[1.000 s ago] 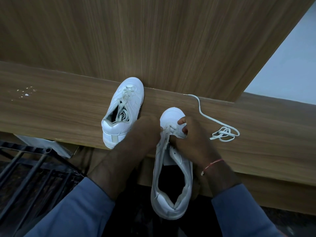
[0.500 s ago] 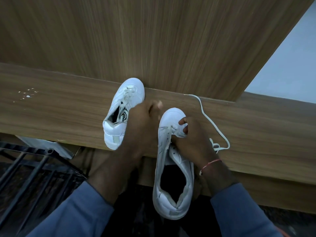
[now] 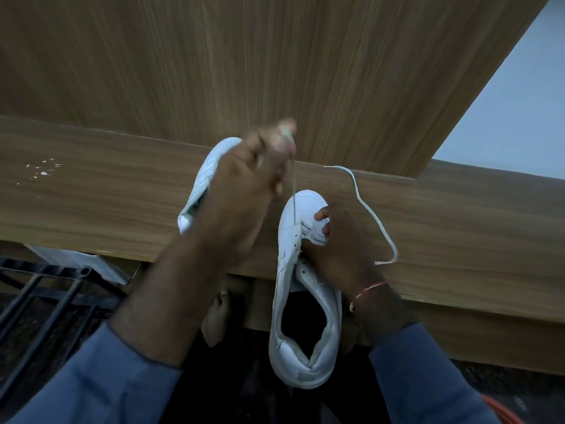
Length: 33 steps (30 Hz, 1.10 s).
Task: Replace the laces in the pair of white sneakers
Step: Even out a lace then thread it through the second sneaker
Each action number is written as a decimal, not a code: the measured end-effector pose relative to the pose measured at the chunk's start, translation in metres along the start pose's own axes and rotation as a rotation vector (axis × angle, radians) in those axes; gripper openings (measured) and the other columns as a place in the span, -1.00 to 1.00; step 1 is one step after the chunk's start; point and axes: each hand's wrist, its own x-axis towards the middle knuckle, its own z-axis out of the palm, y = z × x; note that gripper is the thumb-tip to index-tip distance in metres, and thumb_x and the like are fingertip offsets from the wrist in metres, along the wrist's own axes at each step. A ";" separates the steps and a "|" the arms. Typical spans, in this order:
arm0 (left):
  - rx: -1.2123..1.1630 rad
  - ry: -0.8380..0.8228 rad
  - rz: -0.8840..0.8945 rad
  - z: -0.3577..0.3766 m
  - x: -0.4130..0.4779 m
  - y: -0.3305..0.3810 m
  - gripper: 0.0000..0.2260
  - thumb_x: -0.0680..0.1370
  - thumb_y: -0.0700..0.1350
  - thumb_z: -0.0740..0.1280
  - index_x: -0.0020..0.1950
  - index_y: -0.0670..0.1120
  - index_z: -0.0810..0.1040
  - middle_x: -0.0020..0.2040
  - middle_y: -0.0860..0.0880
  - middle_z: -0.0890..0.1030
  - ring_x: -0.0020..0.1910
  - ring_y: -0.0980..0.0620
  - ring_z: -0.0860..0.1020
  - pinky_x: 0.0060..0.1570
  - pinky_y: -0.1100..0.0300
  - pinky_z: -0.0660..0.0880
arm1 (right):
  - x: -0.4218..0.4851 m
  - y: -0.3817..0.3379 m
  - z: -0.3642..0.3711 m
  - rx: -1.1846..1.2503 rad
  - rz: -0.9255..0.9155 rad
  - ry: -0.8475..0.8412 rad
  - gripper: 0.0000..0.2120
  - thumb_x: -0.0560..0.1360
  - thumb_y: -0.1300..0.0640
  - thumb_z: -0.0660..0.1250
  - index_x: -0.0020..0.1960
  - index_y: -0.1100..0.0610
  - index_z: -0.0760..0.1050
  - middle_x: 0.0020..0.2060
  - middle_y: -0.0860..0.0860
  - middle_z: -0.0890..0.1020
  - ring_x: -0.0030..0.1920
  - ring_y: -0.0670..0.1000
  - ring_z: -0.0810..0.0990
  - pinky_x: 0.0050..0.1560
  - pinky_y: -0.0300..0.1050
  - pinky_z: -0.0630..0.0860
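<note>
The near sneaker lies with its toe on the front edge of the desk and its heel hanging off towards the person, opening upward. The right hand grips it just behind the toe, fingers curled over the upper. A lace runs taut from a front eyelet straight up to the left hand, which is raised and blurred; its fingers appear closed in a pinch on the lace's upper end.

The raised left hand hides most of the second sneaker, which lies further back on the desk; only its left side and heel show. To the right, a loose lace curves across the desk, and its near end goes out of sight behind the right hand. I cannot tell whether it joins the taut one. A red thread bracelet circles the right wrist, and both arms wear blue sleeves.

The desk is wood-grain, with white specks at its left. An upright wooden panel rises behind it, and a pale wall shows at the right. Below the desk edge are a bare foot and a black metal frame.
</note>
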 end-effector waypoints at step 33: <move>0.896 -0.104 -0.090 0.000 -0.011 -0.093 -0.65 0.47 -0.04 0.34 -0.45 -0.12 0.31 -0.52 -0.01 0.37 -0.49 0.08 0.34 -0.40 0.14 0.30 | 0.008 0.005 -0.051 0.134 -0.036 0.078 -0.87 0.50 0.07 0.41 -0.19 -0.01 0.49 -0.27 -0.05 0.61 -0.31 -0.20 0.52 -0.30 -0.36 0.41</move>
